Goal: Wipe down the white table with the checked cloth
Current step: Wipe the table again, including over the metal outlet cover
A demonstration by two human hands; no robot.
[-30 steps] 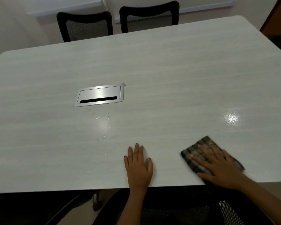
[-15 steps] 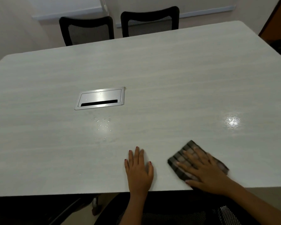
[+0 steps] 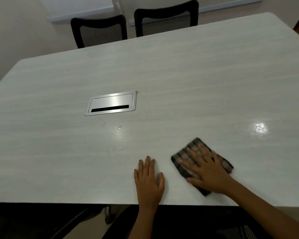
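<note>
Since a second ago: dark checked cloth slid left along the near edge, closing on the left hand, which has stayed planted.

Nearest: black mesh chair seat under the table edge, with both forearms reaching over it.

Left hand flat on the white, faintly wood-grained table, palm down just inside the near edge. Fingers straight and close together, thumb out to the right. It holds nothing.

Right hand lies palm down on the cloth, fingers spread wide and straight, pointing up and to the left. It presses the cloth to the tabletop, with no curl or pinch visible. Hand and cloth are slightly motion-blurred.

Cloth is folded into a rough rectangle set diagonally, lying flat on the table near the front edge, right of centre. It sits just beside the left hand, not touching it. Its corners stick out beyond the fingertips and the wrist.

Further in, left of the hands: a scatter of small water droplets glinting on the surface.

Just beyond them, a brushed-silver rectangular cable hatch set flush in the tabletop, with a dark slot along its near side.

Off to the right, a bright wet-looking patch of glare.

Far side: two black mesh-backed chairs, left and right, pushed up to the table edge against a pale wall.
</note>
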